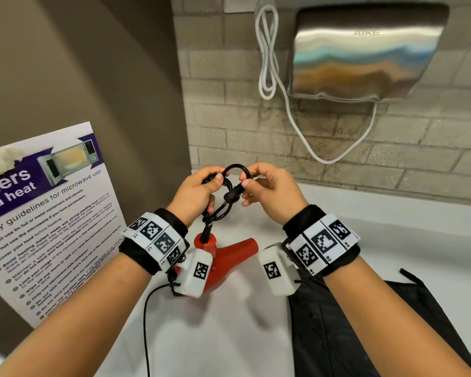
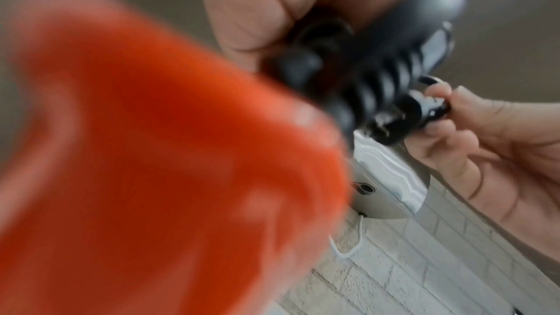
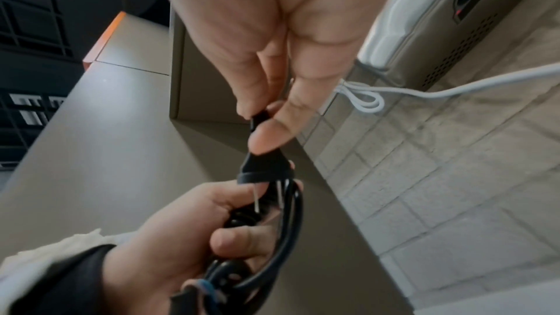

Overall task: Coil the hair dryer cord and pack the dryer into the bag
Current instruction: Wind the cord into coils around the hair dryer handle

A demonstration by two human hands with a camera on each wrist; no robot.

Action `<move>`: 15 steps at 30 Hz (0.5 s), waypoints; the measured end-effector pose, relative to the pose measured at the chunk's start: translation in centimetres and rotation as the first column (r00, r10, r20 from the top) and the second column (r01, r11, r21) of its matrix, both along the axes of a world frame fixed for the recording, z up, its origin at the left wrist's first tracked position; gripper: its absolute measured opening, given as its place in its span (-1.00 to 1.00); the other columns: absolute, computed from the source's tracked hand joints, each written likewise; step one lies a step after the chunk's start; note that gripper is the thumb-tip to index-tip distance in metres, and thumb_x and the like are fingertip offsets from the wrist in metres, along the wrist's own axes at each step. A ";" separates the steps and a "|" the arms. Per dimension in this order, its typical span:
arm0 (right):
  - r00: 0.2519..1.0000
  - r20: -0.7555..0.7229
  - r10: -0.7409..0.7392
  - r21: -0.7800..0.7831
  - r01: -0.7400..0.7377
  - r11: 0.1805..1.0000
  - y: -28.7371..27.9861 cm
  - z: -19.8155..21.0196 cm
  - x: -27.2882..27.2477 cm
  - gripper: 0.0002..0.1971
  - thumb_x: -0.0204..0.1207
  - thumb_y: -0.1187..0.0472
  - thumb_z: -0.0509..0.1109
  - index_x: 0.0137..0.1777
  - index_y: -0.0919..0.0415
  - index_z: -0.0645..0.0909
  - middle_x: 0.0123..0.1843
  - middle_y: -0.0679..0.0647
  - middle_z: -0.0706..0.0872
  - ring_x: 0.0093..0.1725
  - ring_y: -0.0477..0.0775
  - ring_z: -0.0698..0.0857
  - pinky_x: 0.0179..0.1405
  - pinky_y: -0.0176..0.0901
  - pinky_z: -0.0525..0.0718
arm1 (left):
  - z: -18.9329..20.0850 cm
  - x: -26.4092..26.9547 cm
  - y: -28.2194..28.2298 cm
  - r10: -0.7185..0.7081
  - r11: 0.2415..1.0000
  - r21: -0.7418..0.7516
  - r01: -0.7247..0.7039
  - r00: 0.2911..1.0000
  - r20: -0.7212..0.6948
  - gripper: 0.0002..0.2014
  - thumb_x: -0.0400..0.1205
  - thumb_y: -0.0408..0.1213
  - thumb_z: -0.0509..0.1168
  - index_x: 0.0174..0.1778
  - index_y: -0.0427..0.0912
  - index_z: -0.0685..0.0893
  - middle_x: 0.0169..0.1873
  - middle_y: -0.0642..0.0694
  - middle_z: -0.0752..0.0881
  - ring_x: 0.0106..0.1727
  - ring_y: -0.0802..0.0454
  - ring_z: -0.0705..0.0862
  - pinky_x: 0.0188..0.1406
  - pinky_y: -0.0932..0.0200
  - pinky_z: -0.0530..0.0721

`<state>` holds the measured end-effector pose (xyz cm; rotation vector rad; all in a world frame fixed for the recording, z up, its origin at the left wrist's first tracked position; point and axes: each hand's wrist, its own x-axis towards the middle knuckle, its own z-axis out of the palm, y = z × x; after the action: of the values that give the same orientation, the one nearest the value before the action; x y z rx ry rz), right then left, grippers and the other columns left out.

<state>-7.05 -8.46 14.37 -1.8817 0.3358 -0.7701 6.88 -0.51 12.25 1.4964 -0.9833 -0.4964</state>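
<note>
A red hair dryer (image 1: 223, 257) hangs by its black cord (image 1: 235, 167) just above the white counter (image 1: 392, 240), partly hidden behind my left wrist. My left hand (image 1: 199, 189) grips the bundled loops of cord (image 3: 288, 224). My right hand (image 1: 267, 186) pinches the black plug (image 3: 260, 167) between thumb and fingers, its two metal prongs pointing at the loops. In the left wrist view the dryer (image 2: 151, 176) fills the frame as an orange blur under the coiled cord (image 2: 379, 80). A black bag (image 1: 365, 322) lies flat on the counter at the lower right.
A steel hand dryer (image 1: 365, 50) is mounted on the brick wall with a white cable (image 1: 267, 50) looping down beside it. A microwave safety poster (image 1: 46, 219) leans against the left wall. A thin black wire (image 1: 147, 322) runs from my left wrist device.
</note>
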 end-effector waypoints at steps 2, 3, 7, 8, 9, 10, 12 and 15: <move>0.999 0.046 0.013 0.025 -0.015 1.000 0.3 -0.2 0.3 -0.70 0.55 0.46 0.24 -0.26 0.03 0.52 -0.38 0.03 0.60 -0.42 -0.11 0.63 -0.26 -0.25 0.73 | 0.1 -0.1 0.0 -0.014 1.000 0.002 0.014 1.000 0.010 -0.83 0.69 -0.31 0.12 0.06 -0.14 0.61 -0.27 -0.06 0.60 -0.76 0.16 0.38 -0.69 0.32 0.41; 0.998 0.060 0.000 0.018 -0.001 1.000 0.4 -0.5 0.5 -0.69 0.54 0.47 0.25 -0.27 0.02 0.51 -0.35 0.05 0.62 -0.41 -0.11 0.65 -0.25 -0.26 0.74 | 0.2 -0.1 0.0 -0.024 1.000 0.002 0.024 1.000 0.007 -0.82 0.70 -0.30 0.10 0.05 -0.14 0.62 -0.27 -0.08 0.60 -0.76 0.15 0.38 -0.70 0.30 0.41; 0.983 0.074 -0.171 -0.197 0.182 0.963 0.5 -2.0 1.9 -0.79 0.46 0.43 0.34 -0.28 0.11 0.54 -0.18 0.19 0.61 -0.25 0.10 0.66 -0.18 -0.23 0.67 | 0.3 0.0 0.1 -0.037 0.999 0.014 0.038 0.998 -0.058 -0.79 0.71 -0.29 0.07 -0.05 -0.08 0.63 -0.34 -0.10 0.60 -0.75 0.12 0.35 -0.71 0.31 0.37; 0.977 0.075 -0.201 -0.260 0.214 0.942 0.5 -2.2 2.1 -0.87 0.45 0.41 0.36 -0.25 0.19 0.58 -0.19 0.14 0.59 -0.26 0.04 0.62 -0.17 -0.34 0.59 | 0.3 0.1 0.1 -0.030 0.999 0.018 0.031 0.997 -0.065 -0.79 0.71 -0.28 0.08 -0.06 -0.07 0.63 -0.33 -0.10 0.61 -0.75 0.13 0.35 -0.73 0.33 0.36; 0.974 0.072 -0.216 -0.306 0.228 0.924 0.5 -2.4 2.2 -0.94 0.43 0.41 0.38 -0.23 0.27 0.60 -0.21 0.09 0.57 -0.31 -0.06 0.57 -0.20 -0.48 0.50 | 0.3 0.2 0.2 -0.020 0.999 0.026 0.022 0.998 -0.058 -0.79 0.70 -0.29 0.08 -0.06 -0.07 0.64 -0.29 -0.10 0.62 -0.74 0.14 0.35 -0.74 0.34 0.35; 0.974 0.064 -0.219 -0.341 0.227 0.912 0.5 -2.5 2.3 -0.98 0.42 0.41 0.39 -0.22 0.32 0.62 -0.22 0.07 0.55 -0.34 -0.15 0.52 -0.24 -0.55 0.46 | 0.3 0.2 0.2 -0.011 0.999 0.039 0.013 0.999 -0.039 -0.80 0.70 -0.29 0.10 -0.04 -0.08 0.65 -0.27 -0.10 0.64 -0.73 0.14 0.35 -0.75 0.36 0.34; 0.974 0.047 -0.220 -0.413 0.220 0.884 0.7 -2.9 2.6 -0.96 0.40 0.41 0.39 -0.25 0.33 0.60 -0.25 0.06 0.51 -0.37 -0.22 0.46 -0.26 -0.61 0.44 | 0.4 0.2 0.3 -0.007 0.998 0.060 0.007 1.000 0.002 -0.81 0.69 -0.30 0.12 0.01 -0.12 0.66 -0.30 -0.10 0.65 -0.73 0.16 0.36 -0.75 0.37 0.33; 0.967 0.024 -0.254 -0.436 0.239 0.868 1.1 -3.5 3.3 -0.86 0.40 0.39 0.37 -0.27 0.20 0.48 -0.31 0.01 0.47 -0.33 -0.02 0.48 -0.34 -0.44 0.40 | 0.7 -0.1 0.4 -0.049 0.997 0.067 0.049 0.999 -0.001 -0.79 0.68 -0.34 0.13 0.04 -0.11 0.68 -0.31 -0.04 0.66 -0.73 0.20 0.35 -0.76 0.37 0.35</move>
<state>-3.73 -7.32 10.90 -2.3040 0.4611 -1.0545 6.77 -0.07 12.91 1.5355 -1.0138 -0.5691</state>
